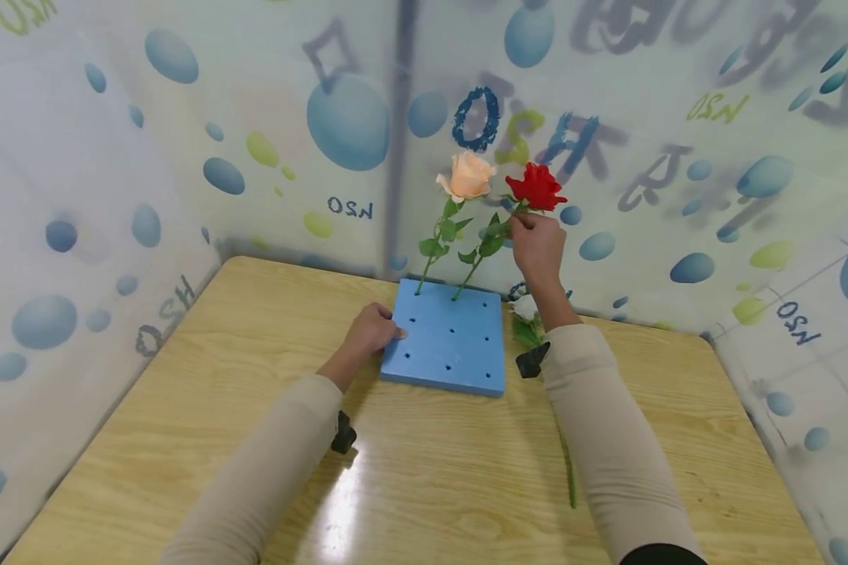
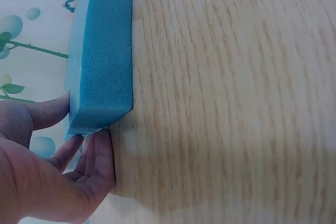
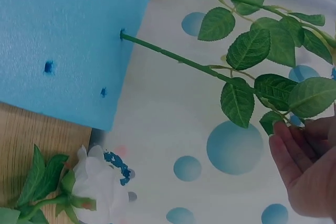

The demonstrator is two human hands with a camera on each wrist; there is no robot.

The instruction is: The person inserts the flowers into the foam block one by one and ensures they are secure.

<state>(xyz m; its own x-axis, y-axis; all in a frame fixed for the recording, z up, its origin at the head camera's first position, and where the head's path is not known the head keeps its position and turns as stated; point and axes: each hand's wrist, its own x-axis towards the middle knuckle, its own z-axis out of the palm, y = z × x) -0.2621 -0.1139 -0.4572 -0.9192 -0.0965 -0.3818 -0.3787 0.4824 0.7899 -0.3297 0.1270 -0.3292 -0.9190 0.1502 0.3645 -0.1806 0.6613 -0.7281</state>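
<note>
Nearest on the pale wooden table [image 1: 438, 471], a green stem [image 1: 572, 480] shows beside the right sleeve [image 1: 608, 431], which hides part of its length. Farther in lies the blue board [image 1: 428, 345], flat on the wood and dotted with small holes. The left hand [image 1: 371, 328] grips its left edge — thumb on the top face, fingers against the side. Just right of the board, a white rose [image 1: 526, 307] lies with its green leaves on the table. In the board's far row of holes two stems stand, leaning right: a peach rose [image 1: 468, 176] on the left, a red rose [image 1: 535, 187] on the right. The right hand [image 1: 539, 245] pinches the red one's stem just below the bloom, close before the patterned wall [image 1: 275, 94].
</note>
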